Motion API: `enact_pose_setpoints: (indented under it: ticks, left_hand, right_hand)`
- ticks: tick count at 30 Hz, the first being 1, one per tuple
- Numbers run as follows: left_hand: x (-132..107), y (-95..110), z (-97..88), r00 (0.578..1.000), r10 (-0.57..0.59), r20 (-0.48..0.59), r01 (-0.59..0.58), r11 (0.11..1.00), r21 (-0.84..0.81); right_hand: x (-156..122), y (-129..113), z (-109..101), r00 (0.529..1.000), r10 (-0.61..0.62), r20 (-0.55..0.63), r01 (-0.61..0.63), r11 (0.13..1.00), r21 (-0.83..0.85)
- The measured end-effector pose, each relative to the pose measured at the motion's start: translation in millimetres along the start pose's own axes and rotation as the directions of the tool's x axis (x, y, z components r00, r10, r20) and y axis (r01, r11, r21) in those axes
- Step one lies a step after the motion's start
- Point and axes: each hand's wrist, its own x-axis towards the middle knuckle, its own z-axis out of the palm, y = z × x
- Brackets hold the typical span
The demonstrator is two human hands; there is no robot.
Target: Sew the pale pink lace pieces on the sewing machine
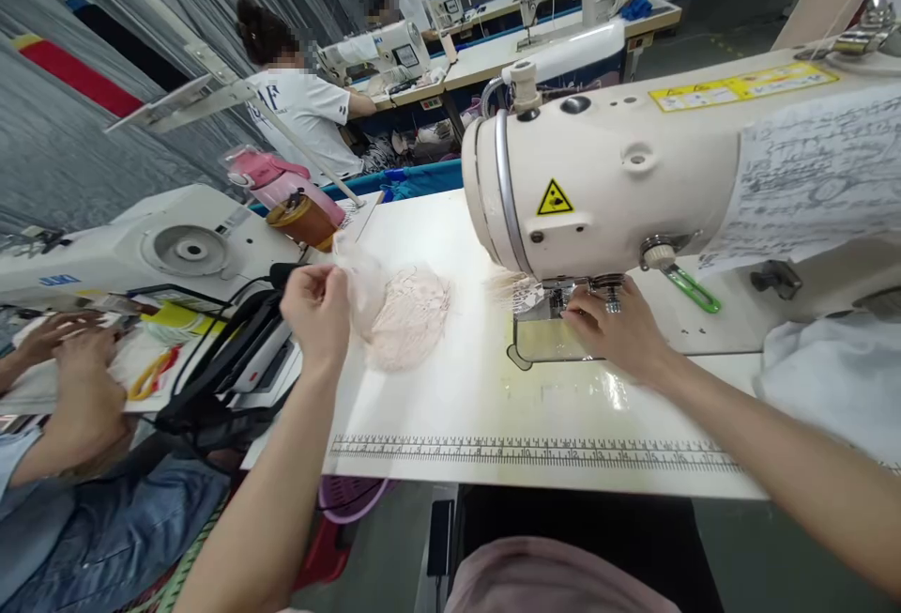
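Left hand (318, 313), nearer, pinches pale-pink fabric (410, 320) lying at its three o'clock; right hand (619, 327) curled beside presser foot (556, 299), hold indeterminable.

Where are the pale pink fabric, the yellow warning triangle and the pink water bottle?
Pale pink fabric (408, 319): head view, gathered part.
Yellow warning triangle (556, 199): head view, centre.
Pink water bottle (282, 185): head view, body.
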Motion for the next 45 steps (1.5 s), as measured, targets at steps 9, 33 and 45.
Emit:
enact_pose_setpoints:
  ticks: [9,33,45]
  left_hand:
    - [-16,72,-51.1,0.803,0.309,-0.509,-0.355,0.935,0.008]
    - [-127,99,89.6,0.366,0.778,0.511,-0.852,0.501,-0.153]
    - [-117,89,95.5,0.42,0.76,0.496,-0.782,0.581,-0.227]
  right_hand:
    - [-1,2,1,1.0,0.006,-0.016,-0.005,1.0,0.026]
    - [3,1,-13,0.977,-0.069,0.201,0.1,0.984,-0.148]
    - [0,-8,-9,0.961,0.05,0.271,-0.008,0.988,-0.155]
